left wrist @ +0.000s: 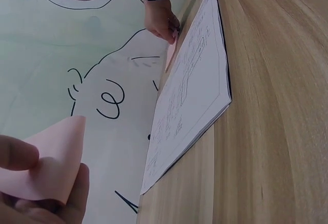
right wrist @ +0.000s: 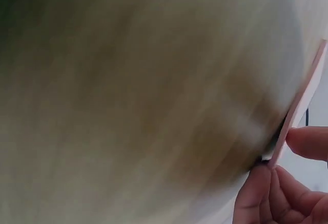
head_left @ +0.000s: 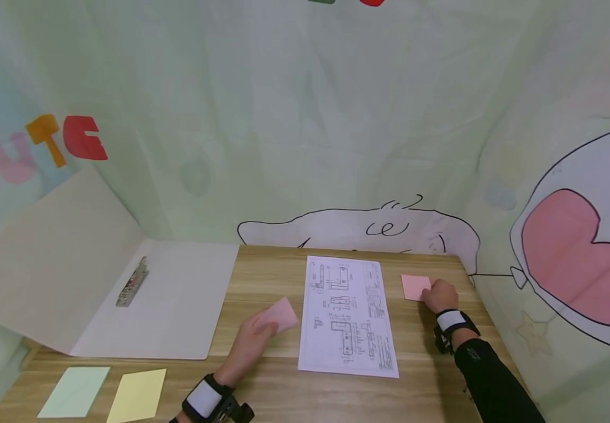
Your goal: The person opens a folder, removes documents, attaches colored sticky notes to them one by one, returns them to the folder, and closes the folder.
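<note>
My left hand (head_left: 252,339) pinches a pink sticky note (head_left: 283,315) between thumb and fingers, above the table just left of a printed sheet of drawings (head_left: 348,317). In the left wrist view the note (left wrist: 56,157) bends slightly under the thumb. Over on the right, my right hand (head_left: 441,295) grips the near right corner of a pink sticky note pad (head_left: 414,287). The right wrist view shows that pad (right wrist: 300,108) edge-on, pinched between thumb and fingers; its thickness is visible.
An open white folder (head_left: 188,294) with a metal clip (head_left: 132,284) covers the table's left part, its cover raised. Green (head_left: 74,390) and yellow (head_left: 138,395) paper squares lie at the front left. A printed curtain (head_left: 283,117) hangs behind the wooden table (head_left: 268,270).
</note>
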Action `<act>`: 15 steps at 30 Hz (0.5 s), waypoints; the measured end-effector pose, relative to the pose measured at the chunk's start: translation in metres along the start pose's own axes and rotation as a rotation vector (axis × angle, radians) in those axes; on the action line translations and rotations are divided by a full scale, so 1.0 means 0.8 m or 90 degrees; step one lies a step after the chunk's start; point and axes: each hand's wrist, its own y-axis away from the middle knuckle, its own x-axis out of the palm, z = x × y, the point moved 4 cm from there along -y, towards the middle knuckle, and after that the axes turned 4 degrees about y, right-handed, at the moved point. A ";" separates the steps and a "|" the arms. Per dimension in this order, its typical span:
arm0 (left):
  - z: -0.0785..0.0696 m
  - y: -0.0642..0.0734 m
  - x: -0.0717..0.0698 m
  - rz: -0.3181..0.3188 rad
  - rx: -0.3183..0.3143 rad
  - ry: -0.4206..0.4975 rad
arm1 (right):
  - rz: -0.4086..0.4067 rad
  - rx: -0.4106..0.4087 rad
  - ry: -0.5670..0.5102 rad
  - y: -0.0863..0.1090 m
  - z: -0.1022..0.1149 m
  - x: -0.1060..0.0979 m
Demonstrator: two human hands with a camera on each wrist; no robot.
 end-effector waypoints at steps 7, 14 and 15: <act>0.000 0.001 0.001 0.010 -0.005 0.004 | -0.006 -0.004 0.008 0.003 -0.004 0.000; -0.002 0.000 0.000 0.011 0.021 -0.011 | -0.003 -0.030 -0.010 0.008 0.015 0.002; -0.002 0.000 0.001 0.014 0.024 -0.013 | -0.002 -0.037 -0.014 0.010 0.021 0.002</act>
